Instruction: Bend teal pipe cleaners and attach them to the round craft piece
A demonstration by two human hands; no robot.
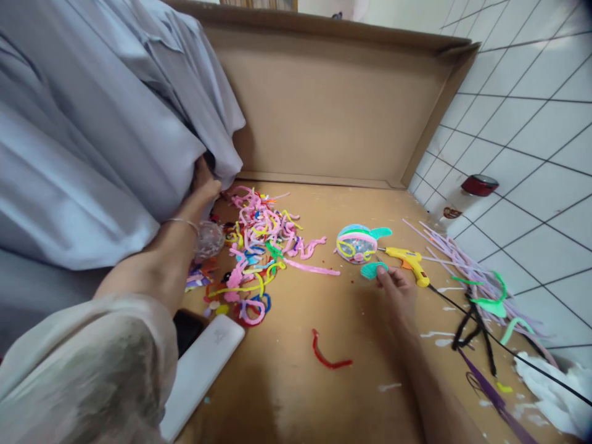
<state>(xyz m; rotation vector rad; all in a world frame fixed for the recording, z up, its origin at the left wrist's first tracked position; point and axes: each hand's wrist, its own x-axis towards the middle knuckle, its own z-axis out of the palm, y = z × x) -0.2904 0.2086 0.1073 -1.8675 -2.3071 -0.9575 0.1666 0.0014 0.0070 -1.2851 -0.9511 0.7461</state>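
Note:
My right hand (396, 285) pinches a small teal fuzzy oval piece (372, 270), apparently of pipe cleaner. Just beyond it lies a clear round ornament (356, 245) wrapped with pink, yellow and teal pipe cleaners, with a teal fin-like piece (381, 233) sticking out at its upper right. Beside the ornament rests a yellow hot glue gun (409, 262), its nozzle pointing toward the ornament. At the left, my left hand (204, 182) is at the lower edge of a grey cloth (152, 123), which hides most of its fingers.
A tangled pile of pipe cleaners (259, 234) lies left of centre, near a clear ball (209, 239). A red pipe cleaner (330, 361) lies in front. A white box-like object (203, 370) sits near left. Lilac pipe cleaners (467, 271) and a bottle (462, 198) stand right. Cardboard (324, 111) rises behind.

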